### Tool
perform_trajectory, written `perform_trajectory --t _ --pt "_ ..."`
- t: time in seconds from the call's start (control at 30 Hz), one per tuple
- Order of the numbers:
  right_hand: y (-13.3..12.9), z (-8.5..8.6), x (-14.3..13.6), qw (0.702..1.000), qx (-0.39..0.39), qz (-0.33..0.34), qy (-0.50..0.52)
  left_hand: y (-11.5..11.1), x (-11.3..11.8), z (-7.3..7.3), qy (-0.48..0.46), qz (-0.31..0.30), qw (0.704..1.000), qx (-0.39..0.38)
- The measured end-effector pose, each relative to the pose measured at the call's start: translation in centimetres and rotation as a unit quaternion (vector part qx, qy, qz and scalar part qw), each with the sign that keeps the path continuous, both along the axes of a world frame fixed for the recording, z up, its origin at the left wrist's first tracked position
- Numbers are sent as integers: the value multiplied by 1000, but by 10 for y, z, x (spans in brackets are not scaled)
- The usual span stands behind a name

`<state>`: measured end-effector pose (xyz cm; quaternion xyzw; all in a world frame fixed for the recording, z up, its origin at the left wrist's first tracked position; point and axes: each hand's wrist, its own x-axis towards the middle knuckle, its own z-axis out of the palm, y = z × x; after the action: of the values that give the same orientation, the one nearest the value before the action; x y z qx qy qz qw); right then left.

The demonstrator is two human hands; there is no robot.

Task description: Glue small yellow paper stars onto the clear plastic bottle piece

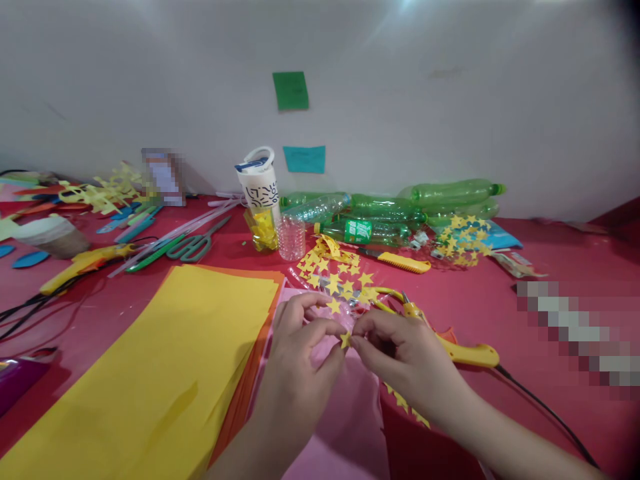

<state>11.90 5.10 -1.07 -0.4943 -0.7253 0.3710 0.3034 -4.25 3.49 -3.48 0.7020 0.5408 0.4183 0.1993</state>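
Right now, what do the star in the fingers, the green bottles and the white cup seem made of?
Star: paper or thin card, by its flat, matte face and cut points; which, I can't tell.
Green bottles: clear, glossy plastic, most likely, as light passes through and their sides shine.
Cup: smooth, opaque, perhaps plastic or coated metal; the patterned white wall hides which.

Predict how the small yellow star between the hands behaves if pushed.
The small yellow star likely weighs little, being small and apparently thin. Its narrow points would probably bend or crease under a push. Pinched between the left hand and right hand, it could twist.
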Motion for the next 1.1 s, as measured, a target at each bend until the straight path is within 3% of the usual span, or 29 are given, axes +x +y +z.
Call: perform_trajectory --t 0.2,0.27,0.37,0.47,0.67,1.1 --pt "-1 -2 2 998 52 -4 -25 0 1 0 -12 -1 1000 3" --pt "-3 -5 3 991 124 -7 -44 1 1 -1 -20 4 1000 -7" --pt "-7 -10 6 958 276 33 -74 3 0 -1 -36 16 999 -24" --pt "-9 -14 8 928 345 75 -114 4 0 -1 -49 23 998 -35" --pt "-8 -15 8 922 353 92 -128 4 -1 0 -96 26 992 -75" --pt "-8 -13 8 913 353 108 -172 6 0 3 -115 35 990 -74"
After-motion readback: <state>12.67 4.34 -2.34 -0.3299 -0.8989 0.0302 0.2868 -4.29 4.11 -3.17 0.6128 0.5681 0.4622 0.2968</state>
